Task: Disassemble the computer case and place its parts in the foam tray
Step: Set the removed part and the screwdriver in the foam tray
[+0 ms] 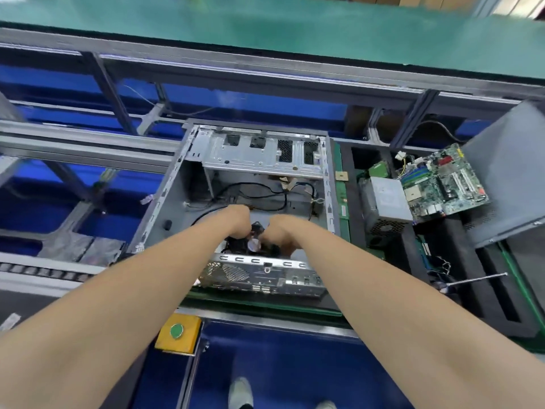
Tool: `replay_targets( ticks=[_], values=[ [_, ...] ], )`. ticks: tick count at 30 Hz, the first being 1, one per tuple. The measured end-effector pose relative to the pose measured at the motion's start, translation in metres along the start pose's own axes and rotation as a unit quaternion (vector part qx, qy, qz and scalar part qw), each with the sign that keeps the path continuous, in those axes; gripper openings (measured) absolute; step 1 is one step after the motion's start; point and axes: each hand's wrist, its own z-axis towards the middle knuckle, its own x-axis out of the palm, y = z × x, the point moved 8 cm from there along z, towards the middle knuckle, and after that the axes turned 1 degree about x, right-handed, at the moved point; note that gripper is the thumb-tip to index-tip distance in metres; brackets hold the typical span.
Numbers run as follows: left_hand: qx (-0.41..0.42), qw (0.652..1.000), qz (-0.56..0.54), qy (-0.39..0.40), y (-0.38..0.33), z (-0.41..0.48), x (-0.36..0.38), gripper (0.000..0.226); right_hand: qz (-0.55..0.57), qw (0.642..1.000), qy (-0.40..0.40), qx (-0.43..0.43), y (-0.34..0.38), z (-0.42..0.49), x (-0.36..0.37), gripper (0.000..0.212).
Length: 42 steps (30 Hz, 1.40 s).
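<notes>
Left hand (236,222) and right hand (281,231) are both down inside, knuckles up, fingers curled onto either side of a black plastic fan unit (257,240). Fingertips hidden, so the exact purchase can't be read. The fan unit sits low at the near end of the grey sheet-steel computer case (165,202), just behind its perforated rear panel (259,273). Judged light and rigid at the frame, with fragile blades and probably a thin lead. Best taken by the frame's outer edges and lifted straight, minding any tethered wire. Case lies on its side, open face up, long axis running away from the person. Rear panel is nearest, silver drive cage (259,154) at the far end, loose black cables (265,187) between. Shell looks stiff, bulky, likely sharp at the edges. Just beside the case on the right, the black foam tray (501,305) carries a green motherboard (442,184), a grey boxy power supply (386,199) and a long thin screwdriver (477,280).
</notes>
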Motion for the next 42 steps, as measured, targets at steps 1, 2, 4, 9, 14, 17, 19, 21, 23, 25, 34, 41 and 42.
replay_targets(
  ticks=[1,2,4,9,14,17,19,21,23,25,34,41,42],
  values=[
    [0.006,1.0,-0.013,-0.004,0.0,0.003,-0.002,0.023,0.034,0.999,0.005,0.013,-0.003,0.002,0.001,0.023],
    [0.014,1.0,-0.023,-0.001,-0.001,0.005,-0.004,0.022,0.093,0.995,0.014,0.026,-0.007,0.003,0.003,0.025],
    [0.027,0.998,-0.056,0.029,-0.003,0.006,-0.003,0.02,0.231,0.971,0.039,0.048,-0.013,0.003,0.01,0.036],
    [0.061,0.993,-0.018,0.095,-0.01,-0.001,-0.001,0.024,0.278,0.959,0.044,0.042,-0.019,0.005,0.012,0.047],
    [0.079,0.99,-0.059,0.104,-0.015,-0.009,-0.016,0.021,0.228,0.973,0.015,-0.028,-0.014,-0.005,0.004,0.025],
    [0.092,0.986,-0.136,0.041,-0.015,-0.005,-0.04,0.028,0.208,0.972,-0.09,-0.067,-0.01,-0.014,-0.019,0.023],
    [0.085,0.965,-0.247,0.015,-0.012,0.0,-0.053,0.03,0.276,0.938,-0.186,-0.093,-0.014,-0.019,-0.037,0.029],
    [0.068,0.92,-0.385,0.002,-0.013,0.005,-0.064,0.029,0.406,0.868,-0.269,-0.097,-0.025,-0.027,-0.052,0.036],
    [0.05,0.879,-0.472,-0.033,-0.017,0.006,-0.075,0.024,0.544,0.775,-0.312,-0.075,-0.038,-0.031,-0.061,0.026],
    [0.047,0.84,-0.538,-0.058,-0.024,0.005,-0.083,0.018,0.637,0.703,-0.311,-0.056,-0.045,-0.036,-0.066,0.029],
    [0.079,0.759,-0.63,-0.145,-0.082,-0.008,-0.117,0.027,0.679,0.667,-0.286,-0.111,-0.081,-0.072,-0.1,0.025],
    [0.173,0.754,-0.612,-0.165,-0.181,-0.02,-0.112,0.021,0.592,0.736,-0.318,-0.081,-0.166,-0.102,-0.112,0.018],
    [0.174,0.76,-0.605,-0.16,-0.195,-0.018,-0.105,0.018,0.59,0.74,-0.317,-0.07,-0.182,-0.102,-0.111,0.018]
  ],
)
